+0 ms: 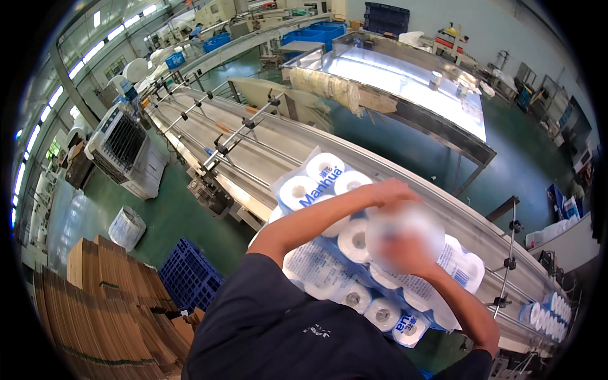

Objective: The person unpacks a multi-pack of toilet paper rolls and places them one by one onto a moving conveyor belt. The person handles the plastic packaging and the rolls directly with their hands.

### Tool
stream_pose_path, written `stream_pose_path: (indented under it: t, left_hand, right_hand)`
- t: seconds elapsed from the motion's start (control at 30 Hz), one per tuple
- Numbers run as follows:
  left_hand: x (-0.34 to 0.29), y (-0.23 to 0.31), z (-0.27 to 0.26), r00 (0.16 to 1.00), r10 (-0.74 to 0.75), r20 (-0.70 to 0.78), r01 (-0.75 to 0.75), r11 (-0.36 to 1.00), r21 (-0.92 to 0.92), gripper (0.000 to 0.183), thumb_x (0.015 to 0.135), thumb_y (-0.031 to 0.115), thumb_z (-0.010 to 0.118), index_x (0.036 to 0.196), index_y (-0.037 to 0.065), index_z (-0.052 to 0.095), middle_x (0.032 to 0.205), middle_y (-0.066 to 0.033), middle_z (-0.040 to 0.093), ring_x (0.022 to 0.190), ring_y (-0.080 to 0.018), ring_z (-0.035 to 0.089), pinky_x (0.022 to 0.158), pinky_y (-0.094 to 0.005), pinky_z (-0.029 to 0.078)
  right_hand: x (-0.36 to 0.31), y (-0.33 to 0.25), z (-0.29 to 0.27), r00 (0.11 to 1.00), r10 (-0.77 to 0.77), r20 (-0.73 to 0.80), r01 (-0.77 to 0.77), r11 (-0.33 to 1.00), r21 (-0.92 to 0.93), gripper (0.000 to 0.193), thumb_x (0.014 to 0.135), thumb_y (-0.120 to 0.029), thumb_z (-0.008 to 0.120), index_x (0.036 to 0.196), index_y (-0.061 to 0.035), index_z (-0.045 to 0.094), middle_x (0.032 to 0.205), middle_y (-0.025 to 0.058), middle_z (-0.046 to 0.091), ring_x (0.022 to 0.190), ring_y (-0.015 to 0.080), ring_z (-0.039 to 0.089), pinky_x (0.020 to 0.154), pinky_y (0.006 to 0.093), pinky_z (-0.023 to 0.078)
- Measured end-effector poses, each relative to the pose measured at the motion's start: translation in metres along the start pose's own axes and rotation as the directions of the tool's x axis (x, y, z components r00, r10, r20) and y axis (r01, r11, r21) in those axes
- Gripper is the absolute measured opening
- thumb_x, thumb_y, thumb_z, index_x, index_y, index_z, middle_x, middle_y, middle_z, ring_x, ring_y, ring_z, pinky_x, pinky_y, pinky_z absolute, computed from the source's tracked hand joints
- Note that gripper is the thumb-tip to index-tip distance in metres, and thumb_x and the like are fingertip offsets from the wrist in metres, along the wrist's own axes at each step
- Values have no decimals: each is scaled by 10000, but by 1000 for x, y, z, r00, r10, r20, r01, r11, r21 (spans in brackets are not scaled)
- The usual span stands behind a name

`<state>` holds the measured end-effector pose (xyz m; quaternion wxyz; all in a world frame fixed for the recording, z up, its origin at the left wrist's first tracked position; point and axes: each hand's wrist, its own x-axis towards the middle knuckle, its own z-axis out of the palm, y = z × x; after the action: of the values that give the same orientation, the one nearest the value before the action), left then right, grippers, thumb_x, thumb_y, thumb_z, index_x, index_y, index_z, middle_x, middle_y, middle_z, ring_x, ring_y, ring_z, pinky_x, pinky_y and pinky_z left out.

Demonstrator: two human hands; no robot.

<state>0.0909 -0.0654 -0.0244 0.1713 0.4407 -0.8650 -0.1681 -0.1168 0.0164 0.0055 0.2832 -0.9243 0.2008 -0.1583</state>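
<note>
Both my arms reach over clear, blue-printed packs of toilet paper rolls on the conveyor. My left hand (394, 192) is above the right part of the packs, its arm crossing over the upper pack (299, 190). Just nearer to me, my right hand (408, 256) comes up from the lower right over the rolls. A round blurred patch covers most of the fingers of both hands, so I cannot see what they grip. Closer to my body lies another pack of rolls (354, 296), its roll ends facing me. Wrapped rolls (465, 269) also show right of my right hand.
The metal conveyor (278, 142) runs from far left to lower right, with guide rails on clamps (223, 149). More packs (546, 316) sit at its right end. Flat cardboard (120, 304), a blue pallet (189, 273) and an air cooler (126, 152) stand left. A lit table (405, 85) stands beyond.
</note>
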Motion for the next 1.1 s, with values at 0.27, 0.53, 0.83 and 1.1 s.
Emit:
stream_pose_path:
  t: [0.27, 0.53, 0.83, 1.1]
  left_hand:
    - [-1, -4, -1, 995, -37, 97, 30, 997, 77, 458, 793, 176, 780, 1246, 233, 812, 992, -138, 804, 990, -378, 749, 843, -476, 593]
    - [-27, 3, 22, 980, 41, -197, -23, 995, 97, 470, 792, 65, 717, 1248, 173, 757, 1006, -139, 777, 1009, -382, 729, 804, -507, 580]
    - [45, 25, 61, 934, 352, -53, -319, 893, 318, 224, 916, 171, 669, 1129, 105, 662, 1103, -114, 700, 1081, -340, 701, 788, -477, 590]
    - [77, 23, 74, 988, 80, 133, -131, 886, 444, 225, 932, 181, 660, 1110, 46, 636, 906, -181, 757, 854, -409, 765, 695, -513, 594]
  right_hand:
    - [-27, -27, 3, 999, 49, -21, -49, 999, 23, 337, 954, -275, 736, 704, -60, 669, 691, 138, 629, 665, 382, 626, 605, 497, 468]
    - [-43, -10, -1, 971, -157, -179, 101, 953, -286, 210, 959, -207, 763, 868, -44, 668, 911, 137, 621, 939, 334, 619, 808, 450, 495]
    - [-18, 21, -9, 988, -24, -153, -8, 979, -204, 259, 1053, -250, 647, 915, -31, 663, 917, 180, 692, 900, 391, 676, 795, 502, 532]
    - [-4, 45, -1, 950, 236, -204, -262, 959, -111, 403, 1031, -354, 674, 765, -52, 698, 750, 181, 713, 753, 415, 710, 697, 545, 537]
